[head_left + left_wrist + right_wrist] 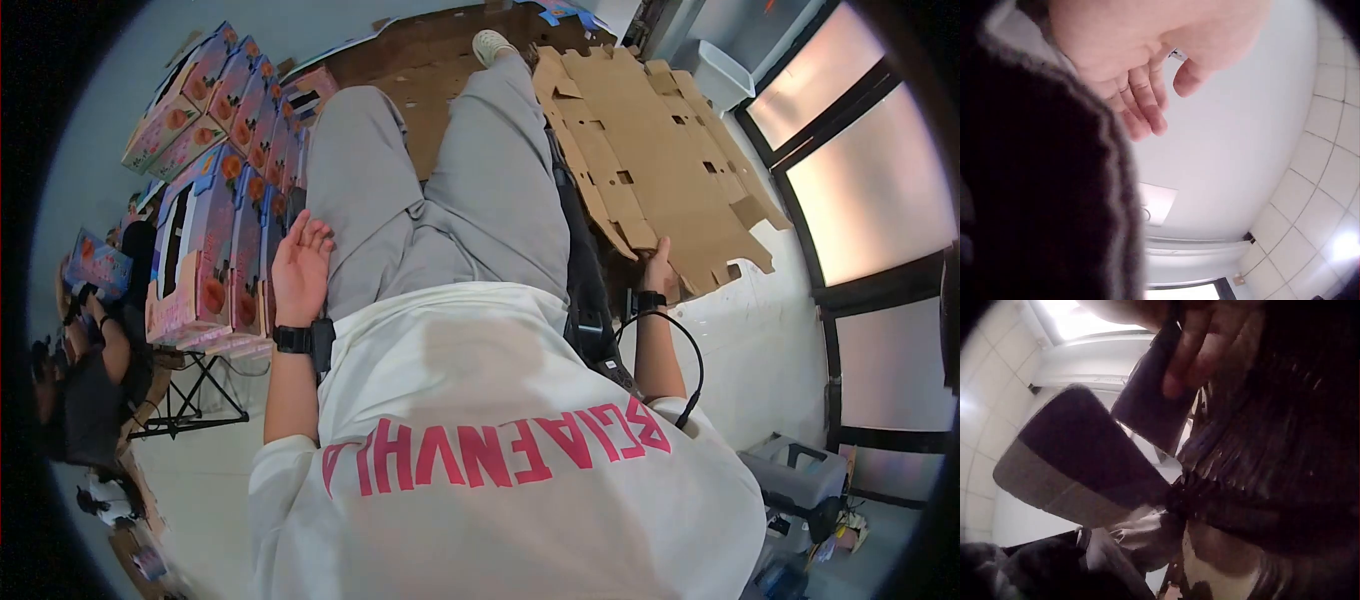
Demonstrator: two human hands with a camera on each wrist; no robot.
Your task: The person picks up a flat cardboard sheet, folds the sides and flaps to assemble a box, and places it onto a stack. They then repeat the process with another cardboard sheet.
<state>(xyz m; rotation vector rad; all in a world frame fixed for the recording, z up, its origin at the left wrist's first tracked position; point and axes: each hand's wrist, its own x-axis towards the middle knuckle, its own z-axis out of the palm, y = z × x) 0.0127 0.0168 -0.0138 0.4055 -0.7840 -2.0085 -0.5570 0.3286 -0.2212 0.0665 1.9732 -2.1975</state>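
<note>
Head view: flattened cardboard (pixel 650 150) lies at the right, beside the grey trousers (pixel 500 180), slotted and creased, its near corner at the right hand (pixel 658 272).
Right fingers: bent and gripping the cardboard's near edge.
Left hand: palm up beside the left thigh, released, fingers loosely bent around nothing.
Cardboard progress: judging by its layout, it is opened flat and a hold is taken; it has no box form. How much is left cannot be told.
Surface: a brown covering (pixel 425 140) shows between the legs.
Boxes: printed cartons (pixel 190 285) stand stacked at the left, near a folding black stand (pixel 190 410).
Room: pale floor (pixel 205 480), bright windows (pixel 860 190) at the right, a grey case (pixel 790 475) low at the right; another person at the far left holds a printed box (pixel 100 265).
</note>
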